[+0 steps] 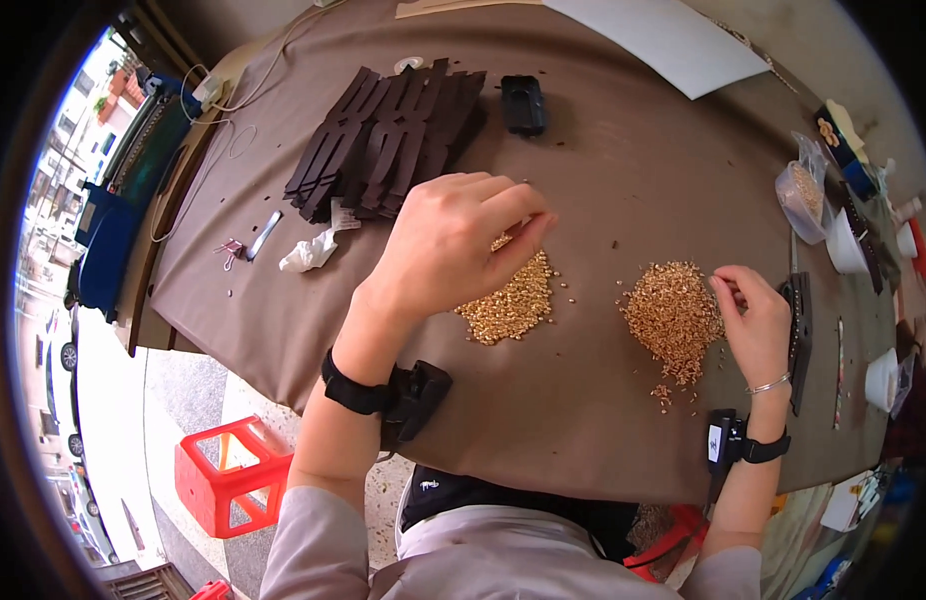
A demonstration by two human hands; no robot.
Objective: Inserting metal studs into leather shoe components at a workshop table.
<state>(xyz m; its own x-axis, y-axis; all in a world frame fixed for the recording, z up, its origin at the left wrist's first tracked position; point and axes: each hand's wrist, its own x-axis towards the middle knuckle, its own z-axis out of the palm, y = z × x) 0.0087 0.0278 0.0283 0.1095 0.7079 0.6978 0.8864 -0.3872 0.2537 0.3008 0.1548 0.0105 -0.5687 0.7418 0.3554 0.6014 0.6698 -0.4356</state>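
Note:
My left hand [463, 240] is raised over a pile of small shiny gold metal pieces [511, 308], fingers curled and thumb drawn in toward them. Whatever it pinches, if anything, is hidden. At the right edge of a second pile, of small copper-coloured metal pieces [673, 322], my right hand [753, 318] has its fingers bent and pressed to the thumb. Anything between those fingertips is too small to make out. A few loose pieces lie scattered around both piles. Each wrist wears a black strap with a small device.
Dark brown cut strips [388, 140] lie stacked at the back left, beside a black tray [523, 105]. Crumpled white tissue [309, 252] and a binder clip [230, 252] sit nearer. Plastic tubs [801, 200] line the right side. A red stool [233, 475] stands on the floor.

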